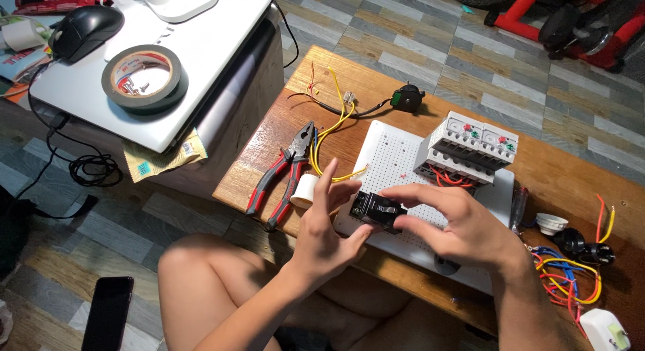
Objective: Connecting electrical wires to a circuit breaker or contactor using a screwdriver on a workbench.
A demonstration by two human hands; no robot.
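Observation:
A small black breaker-like switch block (376,210) sits at the near left part of a white perforated board (396,153) on a low wooden table (282,133). My right hand (457,223) pinches the block from the right with thumb and fingers. My left hand (329,233) touches its left side, fingers raised and spread. Two white contactor units (467,146) with red wires stand at the board's far right. Yellow wires (332,133) run off the board's left edge.
Red-handled pliers (282,173) and a white tape roll (306,190) lie left of the board. A wire bundle (568,274) and black plugs (584,247) sit at right. A white case holds a black tape roll (143,79) and mouse (84,30). A phone (107,311) lies on the floor.

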